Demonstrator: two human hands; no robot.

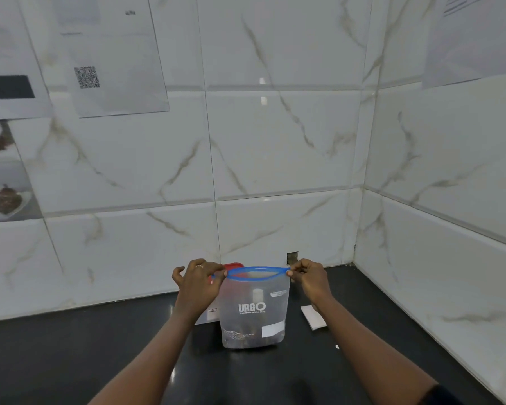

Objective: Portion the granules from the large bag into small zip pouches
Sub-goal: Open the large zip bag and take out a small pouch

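The left hand (197, 280) and right hand (308, 276) each pinch one end of the bag's (253, 311) blue zip rim, mouth spread slightly. The bag stands upright near the bench's (70, 355) back edge, apparently holding dark granules.

A glossy black countertop (70, 361) runs into a corner of white marbled wall tiles, meeting them along its far and right edges; a clear large bag (253, 311) with a blue zip rim stands upright on it near the middle, base on the surface; just behind and to the left of the bag stands a pale container (208, 315) with a red lid, partly hidden; to the right, apart from the bag, a small white pouch (313, 317) lies flat; nearer the viewer sits a tiny white speck (337, 346), too small to tell what it is.
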